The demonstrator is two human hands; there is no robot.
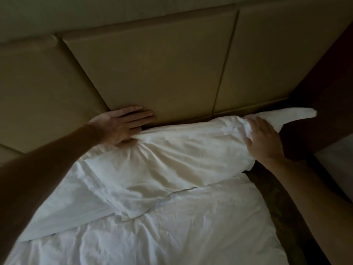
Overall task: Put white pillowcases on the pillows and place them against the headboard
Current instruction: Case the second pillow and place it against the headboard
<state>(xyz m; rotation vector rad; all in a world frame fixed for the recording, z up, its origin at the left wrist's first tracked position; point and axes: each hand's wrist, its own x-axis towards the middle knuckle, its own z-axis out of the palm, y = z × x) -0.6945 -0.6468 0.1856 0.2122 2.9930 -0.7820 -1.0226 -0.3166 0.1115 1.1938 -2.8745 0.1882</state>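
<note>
Dimly, left hand (124, 125), right hand (262, 139) on pillow (172, 159)

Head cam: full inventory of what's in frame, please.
padded tan headboard: one, several panels, tan, across the top
white-cased pillow: one, white, along the headboard's foot
flat white cloth layer: one, white, lower left, partly under the pillow
crumpled white bed sheet: one, white, bottom
dark brown side panel: one, brown, right of the headboard
left hand: one, fingers straight, at the pillow's top edge by the headboard
right hand: one, on the pillow's right end, fingertips hidden in cloth
</note>
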